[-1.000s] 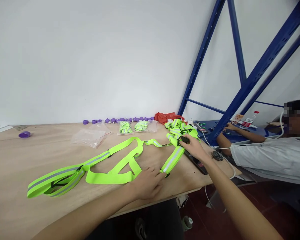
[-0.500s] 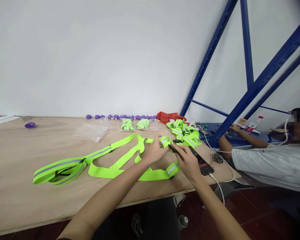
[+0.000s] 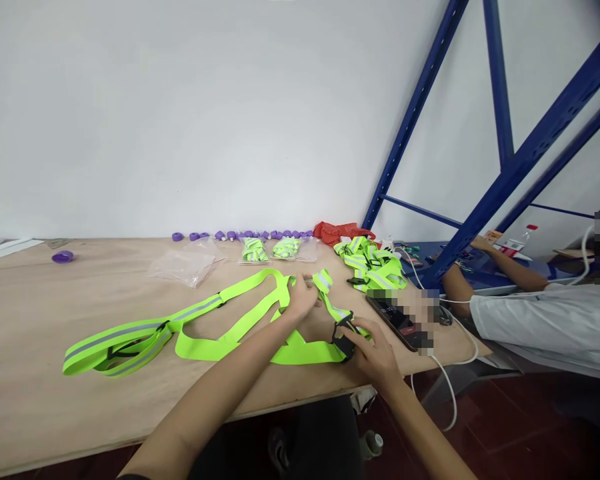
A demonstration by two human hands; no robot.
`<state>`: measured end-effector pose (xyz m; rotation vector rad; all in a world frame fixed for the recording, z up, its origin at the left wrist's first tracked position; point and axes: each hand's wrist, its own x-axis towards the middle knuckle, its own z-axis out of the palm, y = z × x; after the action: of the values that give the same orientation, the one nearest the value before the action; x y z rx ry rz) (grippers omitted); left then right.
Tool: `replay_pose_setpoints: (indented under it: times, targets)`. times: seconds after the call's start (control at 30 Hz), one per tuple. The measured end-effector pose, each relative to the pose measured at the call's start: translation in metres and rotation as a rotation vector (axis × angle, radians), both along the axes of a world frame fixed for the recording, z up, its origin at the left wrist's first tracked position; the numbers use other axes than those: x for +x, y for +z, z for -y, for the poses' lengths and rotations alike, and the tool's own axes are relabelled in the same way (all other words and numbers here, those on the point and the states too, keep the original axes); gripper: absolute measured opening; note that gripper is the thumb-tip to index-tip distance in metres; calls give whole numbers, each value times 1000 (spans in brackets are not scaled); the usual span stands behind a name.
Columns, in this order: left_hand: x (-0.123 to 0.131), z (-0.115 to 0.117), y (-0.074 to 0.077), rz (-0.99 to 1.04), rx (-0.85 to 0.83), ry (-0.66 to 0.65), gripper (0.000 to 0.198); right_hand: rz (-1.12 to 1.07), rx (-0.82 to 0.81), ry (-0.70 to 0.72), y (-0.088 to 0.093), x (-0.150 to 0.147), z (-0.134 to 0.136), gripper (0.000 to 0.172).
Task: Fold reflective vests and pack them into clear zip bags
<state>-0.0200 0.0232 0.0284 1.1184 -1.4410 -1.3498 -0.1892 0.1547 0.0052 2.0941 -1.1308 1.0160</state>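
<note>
A neon-yellow reflective harness with grey stripes lies spread over the wooden table, its looped end at the left. My left hand is closed on the harness strap near its upper right part; the fingertips are partly hidden. In my right hand, thumb and fingers pinch a black buckle at the harness's right end, close to the table. Between the two hands, a striped strap curves up and down to the buckle.
Behind are bagged harnesses, clear bags, purple caps and a red bag. More harnesses are heaped at right by a phone on a white cable. A blue rack post stands beside a co-worker.
My right hand has moved down and toward me with the black buckle, drawing the striped strap out longer. My left hand has shifted slightly left. The phone is more exposed.
</note>
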Motion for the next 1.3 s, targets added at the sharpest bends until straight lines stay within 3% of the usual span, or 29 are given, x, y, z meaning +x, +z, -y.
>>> replay_pose_setpoints:
  times: [0.13, 0.3, 0.47, 0.63, 0.77, 0.87, 0.97, 1.03, 1.17, 1.3]
  targets:
    - [5, 12, 14, -111, 173, 64, 34, -33, -20, 38, -6, -8, -1, 39]
    - [14, 15, 25, -210, 251, 180, 23, 4, 42, 24, -7, -18, 0, 39]
    - [22, 23, 25, -258, 196, 344, 26, 19, 62, -12, -5, -15, -3, 39]
    - [52, 38, 32, -100, 43, 390, 44, 33, 32, -28, -2, -20, -4, 39]
    - [88, 44, 39, 334, -367, 193, 56, 72, 40, -92, -3, -24, -2, 40]
    - [110, 48, 41, 587, -552, -37, 43, 79, 83, -122, -6, -24, 0, 41]
    - [120, 51, 40, 593, -537, -129, 25, 63, 120, -166, -14, -25, 4, 41]
    - [119, 51, 39, 564, -506, -104, 21, 44, 148, -180, -21, -27, 6, 42]
    - [111, 49, 34, 402, -353, -21, 34, 6, 244, -185, -30, -29, 9, 43]
    - [113, 49, 32, 173, -205, -65, 52, 27, 321, -206, -31, -27, 9, 43]
